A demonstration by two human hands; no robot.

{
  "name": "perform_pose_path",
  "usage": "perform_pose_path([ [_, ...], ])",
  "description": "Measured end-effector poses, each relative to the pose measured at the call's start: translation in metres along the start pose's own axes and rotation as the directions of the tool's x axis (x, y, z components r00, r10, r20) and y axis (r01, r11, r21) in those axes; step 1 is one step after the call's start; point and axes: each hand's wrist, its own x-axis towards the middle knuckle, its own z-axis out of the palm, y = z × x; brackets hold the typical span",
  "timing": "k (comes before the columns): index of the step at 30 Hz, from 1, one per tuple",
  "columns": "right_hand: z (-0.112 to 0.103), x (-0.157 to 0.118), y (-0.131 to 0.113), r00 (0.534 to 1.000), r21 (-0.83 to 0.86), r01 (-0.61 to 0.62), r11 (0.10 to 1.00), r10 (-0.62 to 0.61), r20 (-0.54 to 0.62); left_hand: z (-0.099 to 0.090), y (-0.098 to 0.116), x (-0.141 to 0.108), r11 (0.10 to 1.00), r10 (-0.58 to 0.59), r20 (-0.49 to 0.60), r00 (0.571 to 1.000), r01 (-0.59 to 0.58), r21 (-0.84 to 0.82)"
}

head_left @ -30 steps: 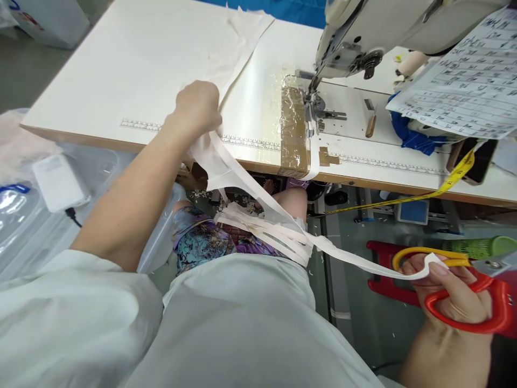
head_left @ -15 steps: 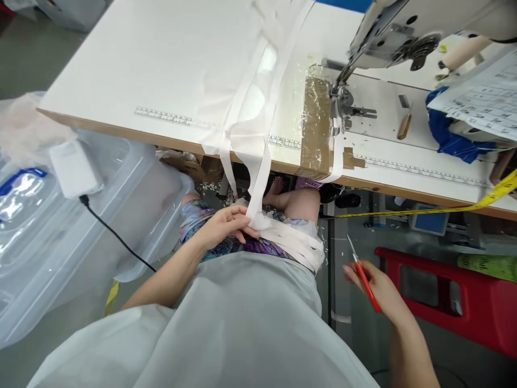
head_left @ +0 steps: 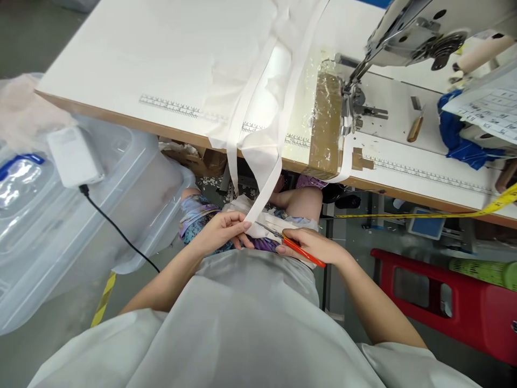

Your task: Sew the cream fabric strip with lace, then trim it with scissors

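Note:
A white fabric strip (head_left: 264,196) hangs from the table's front edge down to my lap. My left hand (head_left: 228,230) pinches its lower end between thumb and fingers. Red-handled scissors (head_left: 302,252) are in my right hand (head_left: 311,245), their tips pointing left and reaching the strip beside my left fingers. More white fabric lies across my lap under both hands. Higher up, joined pale strips and thin cloth run over the white table (head_left: 161,48).
A sewing machine (head_left: 428,37) stands at the upper right. Plastic bins (head_left: 133,199) with a white power bank (head_left: 75,157) and cable are at left. A red stool (head_left: 476,318) is at lower right; a yellow tape measure (head_left: 493,206) hangs near the table edge.
My right hand has moved left with the scissors, from beside the stool to my lap near my left hand. My left hand still holds the strip. The view has shifted slightly.

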Motion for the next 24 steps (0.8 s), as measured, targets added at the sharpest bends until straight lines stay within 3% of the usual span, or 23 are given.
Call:
perform_pose_path([
  [7, -0.001, 0.009, -0.002, 1.0, 0.003, 0.015, 1.0, -0.015, 0.003, 0.004, 0.003, 0.0, 0.998, -0.045, -0.031, 0.998, 0.044, -0.041],
  [17, 0.0, 0.002, -0.015, 0.98, -0.318, -0.137, 0.938, 0.082, -0.178, 0.003, -0.002, 0.0, 0.997, -0.024, -0.067, 0.997, 0.02, -0.071],
  [24, 0.006, 0.002, -0.016, 0.965, -0.351, -0.176, 0.92, 0.091, -0.244, 0.004, -0.001, 0.0, 0.998, -0.006, -0.062, 0.998, 0.002, -0.069],
])
